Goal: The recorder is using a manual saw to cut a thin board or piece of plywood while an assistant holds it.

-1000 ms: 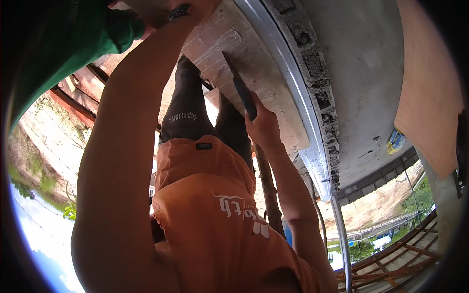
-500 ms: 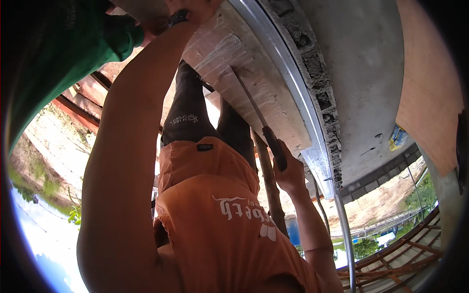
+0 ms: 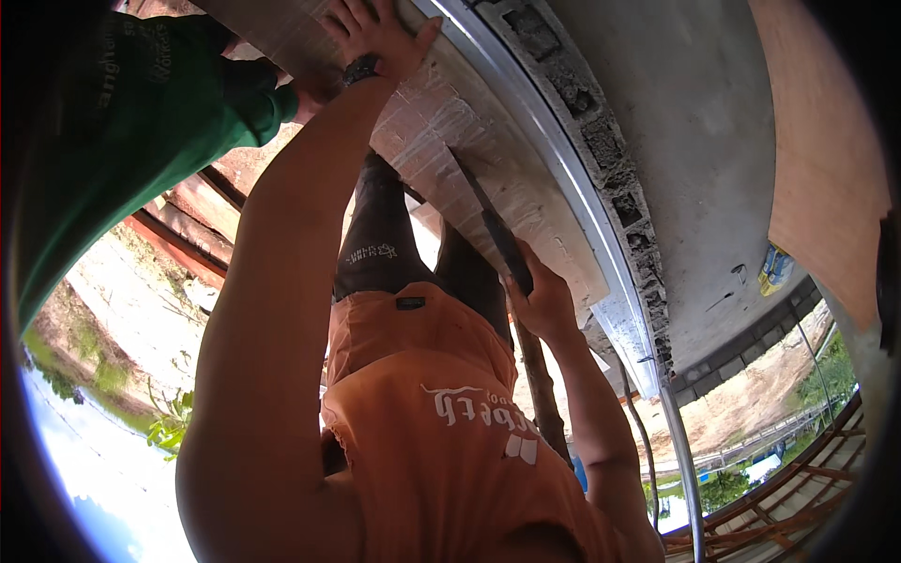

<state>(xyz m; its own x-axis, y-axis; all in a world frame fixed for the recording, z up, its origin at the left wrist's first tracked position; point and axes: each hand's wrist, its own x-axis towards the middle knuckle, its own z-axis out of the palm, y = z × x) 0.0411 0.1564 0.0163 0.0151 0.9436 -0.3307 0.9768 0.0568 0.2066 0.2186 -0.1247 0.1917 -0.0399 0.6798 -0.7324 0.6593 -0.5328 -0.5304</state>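
An outdoor building site in bright daylight. A grey concrete slab (image 3: 694, 141) fills the upper right, edged by a rough course of dark blocks (image 3: 610, 178) and a curved metal rail (image 3: 563, 188). Beside them runs a pale plastered brick surface (image 3: 507, 178). A brown panel (image 3: 826, 141) borders the far right. Sandy ground (image 3: 122, 300), green plants (image 3: 169, 432), blue sky (image 3: 103, 488) and wooden scaffolding (image 3: 798, 488) show towards the rim.

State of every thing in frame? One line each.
left hand: open, flat on the brick block.
right hand: shut on the trowel handle.
trowel: held, blade against the brick block.
wristwatch: worn on the left wrist.
green sleeve: another person's, reaching to the block.
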